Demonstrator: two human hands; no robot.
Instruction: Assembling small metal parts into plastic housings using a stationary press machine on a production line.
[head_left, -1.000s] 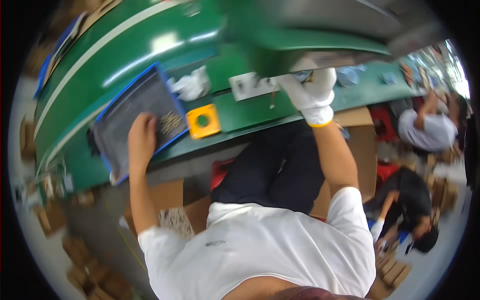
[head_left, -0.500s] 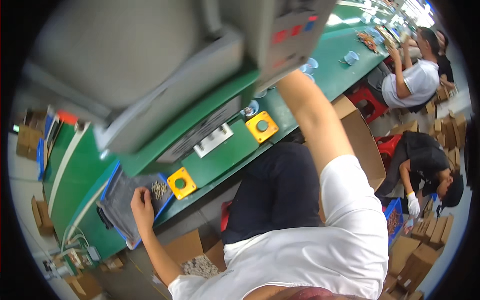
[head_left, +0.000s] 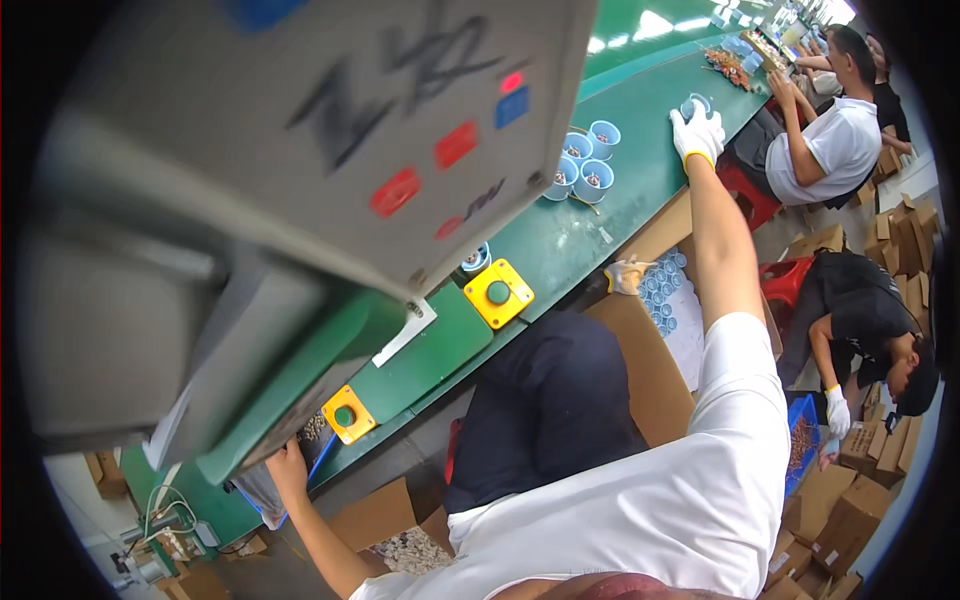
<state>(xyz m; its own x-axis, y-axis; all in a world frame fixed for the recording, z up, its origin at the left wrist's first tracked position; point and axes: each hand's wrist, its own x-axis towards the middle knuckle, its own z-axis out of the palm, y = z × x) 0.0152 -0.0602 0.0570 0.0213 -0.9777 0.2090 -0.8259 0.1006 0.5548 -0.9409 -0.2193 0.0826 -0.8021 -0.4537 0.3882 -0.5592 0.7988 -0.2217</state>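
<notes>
My right hand point(head_left: 697, 138), in a white glove with a yellow cuff, is stretched far out over the green bench. Its fingers are closed around a small light blue cup point(head_left: 694, 102). My bare left hand point(head_left: 287, 468) is at the blue-rimmed tray point(head_left: 322, 455), beside a pile of small pale pieces point(head_left: 313, 425). The machine hides its fingertips, so its grip does not show. Between my hands several light blue cups point(head_left: 594, 180) with small parts and wires inside stand in a cluster. One more cup point(head_left: 478, 262) is partly behind the machine.
A large grey machine point(head_left: 400, 150) fills the upper left. Two yellow boxes with green buttons point(head_left: 498, 292) sit along the bench edge. An open carton point(head_left: 640, 375) holds several blue cups, with a glove point(head_left: 627, 276) on its rim. Co-workers point(head_left: 815, 150) sit at right.
My right hand has come out from behind the machine and reached far right, now on a cup. My view has shifted, uncovering the cup cluster and carton. My left hand is now partly hidden.
</notes>
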